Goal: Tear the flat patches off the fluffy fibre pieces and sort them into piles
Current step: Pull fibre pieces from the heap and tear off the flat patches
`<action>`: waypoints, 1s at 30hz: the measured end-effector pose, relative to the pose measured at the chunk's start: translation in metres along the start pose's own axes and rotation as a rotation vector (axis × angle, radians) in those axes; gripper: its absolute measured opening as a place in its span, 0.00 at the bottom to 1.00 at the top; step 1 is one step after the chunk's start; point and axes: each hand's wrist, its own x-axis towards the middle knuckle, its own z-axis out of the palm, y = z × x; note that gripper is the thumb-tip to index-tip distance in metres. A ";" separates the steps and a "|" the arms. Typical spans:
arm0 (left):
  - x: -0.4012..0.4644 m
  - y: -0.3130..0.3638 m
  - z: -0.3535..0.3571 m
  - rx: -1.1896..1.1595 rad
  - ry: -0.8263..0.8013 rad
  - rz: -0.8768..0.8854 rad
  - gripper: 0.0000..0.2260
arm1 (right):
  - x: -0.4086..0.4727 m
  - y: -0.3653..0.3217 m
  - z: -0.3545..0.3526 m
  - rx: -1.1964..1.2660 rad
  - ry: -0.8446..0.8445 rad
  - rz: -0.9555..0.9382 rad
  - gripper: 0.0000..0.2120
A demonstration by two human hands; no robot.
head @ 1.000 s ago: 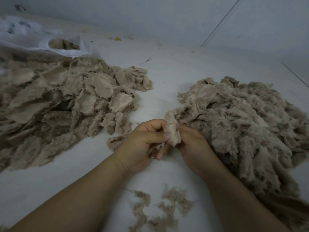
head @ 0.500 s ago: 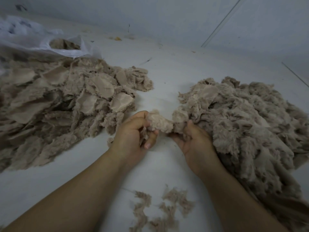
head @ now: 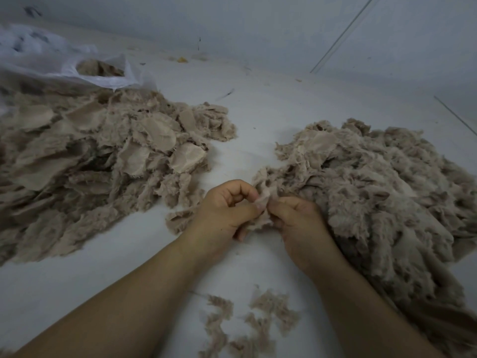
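Two beige-brown fibre piles (head: 98, 161) (head: 374, 192) are seen at left and right on a white surface (head: 258, 107); a translucent white bag (head: 51, 60) is seen upper left.

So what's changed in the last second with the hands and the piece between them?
Half a second ago the hands were apart with the piece stretched between them. Now the left hand and right hand have closed together again, both pinching the fibre piece at the edge of the right pile. The left pile, the scraps near the forearms and the plastic bag lie as they were.
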 end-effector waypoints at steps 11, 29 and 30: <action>0.003 -0.003 0.000 0.061 0.121 -0.005 0.14 | 0.003 0.004 -0.001 0.048 0.021 0.002 0.20; -0.001 -0.003 0.006 0.089 0.140 -0.018 0.13 | -0.004 -0.005 0.000 0.053 -0.008 0.099 0.13; 0.000 -0.002 0.006 0.093 0.157 -0.021 0.13 | -0.005 -0.004 0.000 0.056 0.001 0.102 0.12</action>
